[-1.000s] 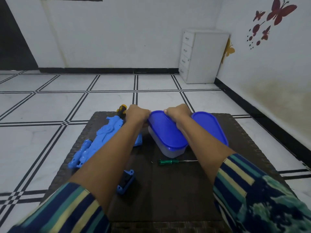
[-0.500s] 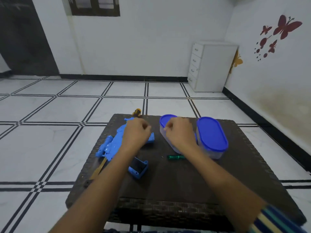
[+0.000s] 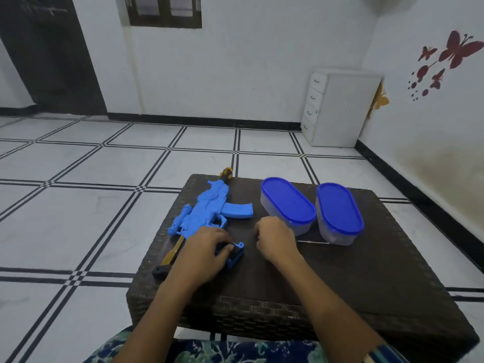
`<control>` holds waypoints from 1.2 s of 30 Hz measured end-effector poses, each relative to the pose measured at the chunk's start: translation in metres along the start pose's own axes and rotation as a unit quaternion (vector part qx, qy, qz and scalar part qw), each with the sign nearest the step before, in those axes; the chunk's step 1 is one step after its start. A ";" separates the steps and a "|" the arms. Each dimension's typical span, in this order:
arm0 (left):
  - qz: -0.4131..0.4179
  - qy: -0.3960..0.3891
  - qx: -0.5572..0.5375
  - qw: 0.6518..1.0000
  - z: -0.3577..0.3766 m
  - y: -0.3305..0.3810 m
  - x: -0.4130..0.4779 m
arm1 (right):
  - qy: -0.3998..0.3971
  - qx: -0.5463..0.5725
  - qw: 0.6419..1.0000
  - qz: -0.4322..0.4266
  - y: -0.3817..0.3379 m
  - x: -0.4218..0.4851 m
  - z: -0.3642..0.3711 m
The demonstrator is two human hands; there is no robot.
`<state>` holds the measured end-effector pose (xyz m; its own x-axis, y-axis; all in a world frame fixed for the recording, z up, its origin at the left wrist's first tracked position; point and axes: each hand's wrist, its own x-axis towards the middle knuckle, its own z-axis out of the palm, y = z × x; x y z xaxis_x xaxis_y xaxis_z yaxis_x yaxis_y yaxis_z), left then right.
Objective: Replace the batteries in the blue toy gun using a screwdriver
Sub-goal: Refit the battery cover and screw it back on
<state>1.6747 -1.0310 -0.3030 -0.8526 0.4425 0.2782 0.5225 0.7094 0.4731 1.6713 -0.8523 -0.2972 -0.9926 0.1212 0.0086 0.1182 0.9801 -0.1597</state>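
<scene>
The blue toy gun (image 3: 207,210) lies on the left side of the brown wicker table (image 3: 353,284), muzzle pointing away. Just in front of it my left hand (image 3: 204,248) grips a small blue and black battery holder (image 3: 235,254) that rests on the table. My right hand (image 3: 275,239) is curled over the handle of a screwdriver, and only its thin metal shaft (image 3: 313,242) sticks out to the right. The handle itself is hidden under my fingers.
Two clear tubs with blue lids (image 3: 288,203) (image 3: 339,210) stand at the back right of the table. A yellow and black bar (image 3: 170,255) lies at the left edge, and a yellow-black tool (image 3: 226,172) at the far edge. A white drawer cabinet (image 3: 337,108) stands against the wall.
Both hands left the blue-lidded tub and drew back toward me. My left hand came down on the battery holder and my right hand onto the screwdriver. The camera tilted up and back.
</scene>
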 end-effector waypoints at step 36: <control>-0.019 -0.047 -0.017 0.999 -0.001 -0.008 0.008 | -0.065 -0.030 0.997 -0.002 -0.005 0.001 -0.004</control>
<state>1.6641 -1.0338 -0.3036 -0.8659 0.4668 0.1800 0.4880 0.7086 0.5097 1.6697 -0.8563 -0.2929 -0.9879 0.0994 -0.1193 0.1117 0.9886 -0.1014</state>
